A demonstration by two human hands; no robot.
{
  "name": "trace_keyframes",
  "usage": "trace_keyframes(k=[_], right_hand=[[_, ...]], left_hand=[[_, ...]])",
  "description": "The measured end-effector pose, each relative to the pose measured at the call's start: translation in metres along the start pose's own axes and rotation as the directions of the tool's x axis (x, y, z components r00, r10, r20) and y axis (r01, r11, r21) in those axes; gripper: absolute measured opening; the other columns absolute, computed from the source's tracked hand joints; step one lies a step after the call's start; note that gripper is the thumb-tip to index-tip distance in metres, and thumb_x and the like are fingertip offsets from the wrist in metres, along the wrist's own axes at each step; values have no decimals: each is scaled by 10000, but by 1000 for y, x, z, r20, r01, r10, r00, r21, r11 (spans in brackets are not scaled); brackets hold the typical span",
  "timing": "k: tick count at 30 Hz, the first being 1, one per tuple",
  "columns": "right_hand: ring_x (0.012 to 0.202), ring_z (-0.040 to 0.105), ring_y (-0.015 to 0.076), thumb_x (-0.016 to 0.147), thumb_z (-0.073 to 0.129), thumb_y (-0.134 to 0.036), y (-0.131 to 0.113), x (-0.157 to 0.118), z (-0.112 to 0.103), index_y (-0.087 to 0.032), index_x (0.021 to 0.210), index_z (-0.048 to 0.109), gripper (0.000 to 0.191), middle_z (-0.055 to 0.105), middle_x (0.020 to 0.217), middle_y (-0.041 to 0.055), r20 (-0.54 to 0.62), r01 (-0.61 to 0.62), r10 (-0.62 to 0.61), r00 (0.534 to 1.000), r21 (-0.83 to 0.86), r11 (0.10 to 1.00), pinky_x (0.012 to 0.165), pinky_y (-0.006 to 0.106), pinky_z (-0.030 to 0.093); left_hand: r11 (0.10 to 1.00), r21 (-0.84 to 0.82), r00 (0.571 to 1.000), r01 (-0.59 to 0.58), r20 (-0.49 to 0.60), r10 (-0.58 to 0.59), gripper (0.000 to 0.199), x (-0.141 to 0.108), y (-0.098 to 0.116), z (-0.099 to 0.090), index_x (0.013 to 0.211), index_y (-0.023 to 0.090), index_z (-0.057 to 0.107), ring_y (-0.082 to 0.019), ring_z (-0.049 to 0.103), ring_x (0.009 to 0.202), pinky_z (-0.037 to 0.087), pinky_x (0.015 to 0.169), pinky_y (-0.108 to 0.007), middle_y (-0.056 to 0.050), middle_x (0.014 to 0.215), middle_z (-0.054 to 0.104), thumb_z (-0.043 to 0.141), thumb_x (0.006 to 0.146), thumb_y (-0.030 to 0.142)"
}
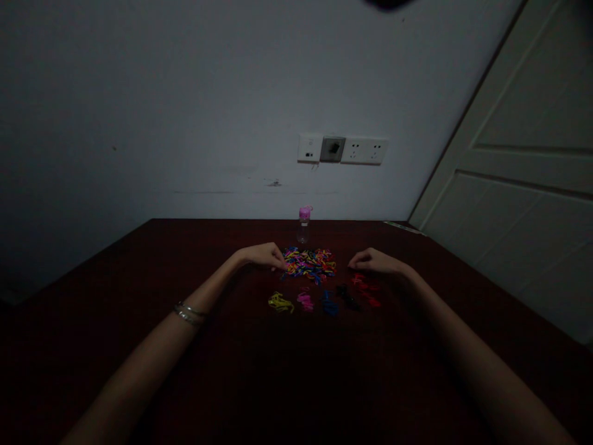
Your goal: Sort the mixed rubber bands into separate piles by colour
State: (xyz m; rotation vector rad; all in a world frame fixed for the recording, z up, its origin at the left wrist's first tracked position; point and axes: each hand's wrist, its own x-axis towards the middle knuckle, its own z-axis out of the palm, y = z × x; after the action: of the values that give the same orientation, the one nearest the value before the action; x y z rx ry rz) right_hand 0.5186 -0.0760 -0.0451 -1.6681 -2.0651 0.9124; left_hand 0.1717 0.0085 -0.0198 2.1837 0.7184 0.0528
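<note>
A mixed pile of small coloured elastic bands (308, 264) lies in the middle of the dark table. My left hand (265, 254) rests at the pile's left edge with its fingers bent together; what is between the fingertips, if anything, is too small to see. To the right of the pile my right hand (376, 261) is held in a pinch just above the red bands (367, 290); its fingertips hide any contents. In a row nearer me lie separate groups of yellow bands (280, 302), pink bands (305, 300), blue bands (329, 303) and black bands (348, 296).
Behind the pile stands a small clear bottle (302, 232) with a pink cap. The reddish-brown table (222, 371) meets a pale wall bearing sockets (364, 151). A flat strip (403, 228) lies at the back right, near a white panelled door (523, 185). The light is dim.
</note>
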Motion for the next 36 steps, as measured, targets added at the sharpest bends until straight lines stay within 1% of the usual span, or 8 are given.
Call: trace_keyframes(k=[2, 5, 9, 11, 16, 24, 30, 36], right_hand=[[709, 574, 164, 662, 565, -397, -3, 0, 1, -143, 837, 698, 335, 681, 826, 61, 47, 3, -3, 999, 2, 1000, 628, 247, 424], [641, 557, 145, 665, 544, -358, -6, -2, 1, -138, 806, 705, 306, 682, 769, 55, 128, 2, -2, 992, -2, 1000, 564, 231, 400], [578, 527, 127, 669, 518, -338, -12, -5, 1, -108, 732, 706, 304, 663, 670, 48, 194, 11, -9, 981, -12, 1000, 511, 214, 360], [571, 522, 125, 678, 507, -353, -16, -7, 1, -101, 719, 705, 323, 654, 646, 44, 212, 8, -4, 977, -17, 1000, 507, 211, 349], [615, 540, 139, 689, 498, -367, -20, -9, 1, -108, 700, 701, 329, 655, 664, 46, 190, 26, -22, 982, -17, 1000, 556, 224, 373], [704, 564, 155, 676, 526, -291, -24, 5, 18, -117, 815, 666, 263, 655, 777, 60, -71, 120, -121, 990, -9, 993, 650, 252, 429], [682, 555, 139, 667, 497, -203, -31, 12, 36, -118, 850, 650, 253, 639, 766, 46, -68, 187, -191, 979, -63, 980, 634, 248, 433], [680, 559, 144, 658, 510, -194, -38, 10, 36, -126, 761, 648, 185, 643, 752, 47, -73, 195, -203, 976, -110, 975, 628, 247, 425]], left_hand=[[998, -62, 983, -19, -182, 7, 333, 5, -8, 0, 654, 102, 675, -54, 357, 419, 224, 420, -199, -2, 474, 517, 584, 676, 421], [981, -192, 904, -26, -424, -59, 388, 15, -22, -1, 684, 96, 659, -48, 314, 386, 194, 397, -201, 18, 445, 453, 546, 700, 467], [932, -361, 793, -31, -577, -197, 420, 25, -41, -2, 738, 104, 638, -45, 290, 356, 180, 374, -195, 48, 433, 391, 526, 701, 507], [916, -401, 775, -28, -587, -233, 428, 27, -48, 0, 740, 104, 632, -43, 283, 347, 175, 369, -193, 51, 432, 386, 522, 699, 516], [929, -369, 780, -30, -590, -209, 435, 31, -61, 6, 723, 99, 637, -40, 268, 344, 172, 378, -194, 50, 418, 383, 520, 695, 518], [972, -232, 764, -47, -635, -115, 454, 32, -68, 10, 690, 99, 647, -64, 340, 419, 249, 441, -196, 36, 438, 414, 486, 701, 523], [986, -168, 769, -2, -630, -106, 453, 29, -60, 14, 690, 94, 650, -72, 356, 443, 263, 461, -197, 32, 452, 421, 469, 713, 509], [989, -151, 769, 9, -631, -104, 453, 29, -61, 14, 698, 96, 653, -77, 366, 445, 260, 454, -196, 30, 451, 426, 459, 716, 505]])
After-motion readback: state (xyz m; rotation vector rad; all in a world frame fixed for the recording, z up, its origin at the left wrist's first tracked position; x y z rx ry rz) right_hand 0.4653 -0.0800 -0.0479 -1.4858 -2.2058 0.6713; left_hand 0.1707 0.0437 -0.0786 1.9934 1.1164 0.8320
